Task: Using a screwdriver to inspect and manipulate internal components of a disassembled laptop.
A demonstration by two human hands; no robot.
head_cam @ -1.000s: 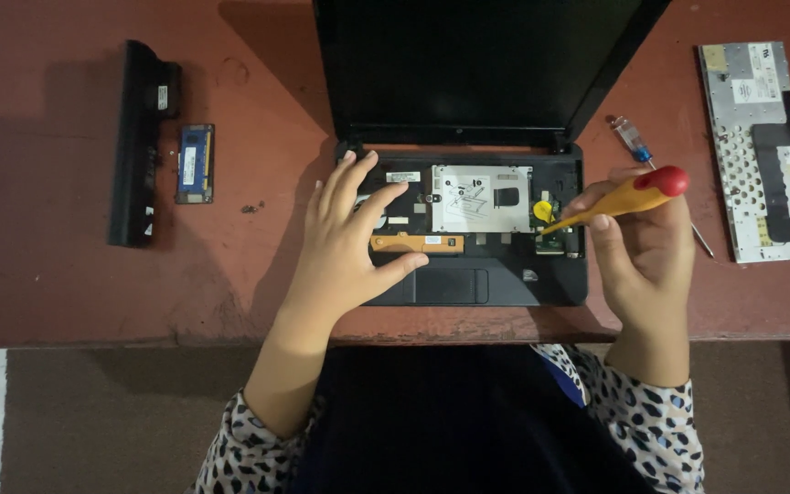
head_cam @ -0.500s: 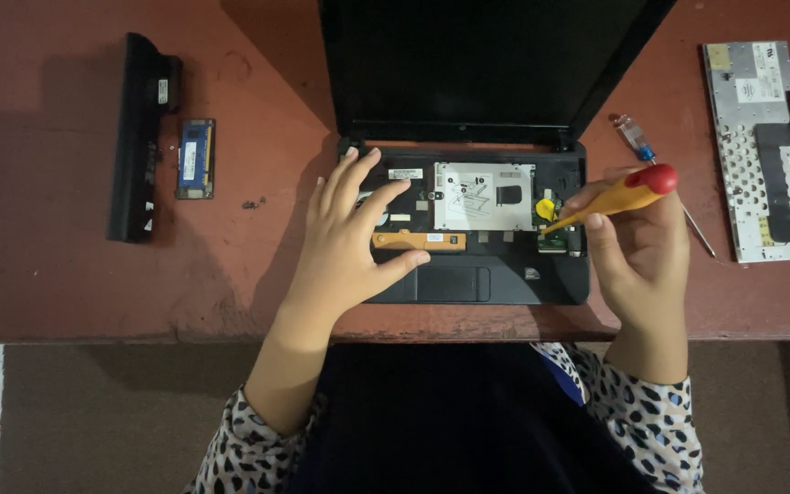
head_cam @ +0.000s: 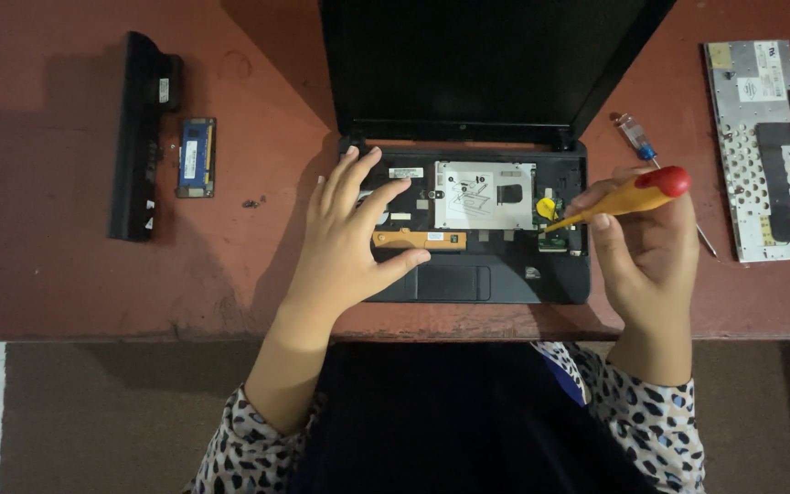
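On the reddish-brown wooden table [head_cam: 66, 284] stands a small black laptop with its keyboard taken off [head_cam: 468, 229], so the inner parts of its base are visible; its dark screen is open and leans back. The left hand [head_cam: 345, 242] lies flat on the left part of this open base, fingers spread and not closed around anything, and the thumb is just beside a narrow orange strip [head_cam: 420, 240] above the touchpad. The right hand [head_cam: 646, 247] is closed around a screwdriver with an orange handle and a red cap [head_cam: 628, 197]. The screwdriver is tilted, with its tip down and to the left, at the right side of the base near a small yellow round part [head_cam: 546, 208]. If the tip really touches a screw there, I cannot tell, because the place is small and dark. In the middle of the base sits a silver metal plate [head_cam: 485, 194].

At the left on the table lies a long black battery bar [head_cam: 139, 137], and just beside it a small blue memory card [head_cam: 196, 156]. At the right lies the removed keyboard, turned with its silver back up [head_cam: 765, 151], and between it and the laptop a thin screwdriver with a blue and clear handle [head_cam: 637, 139].
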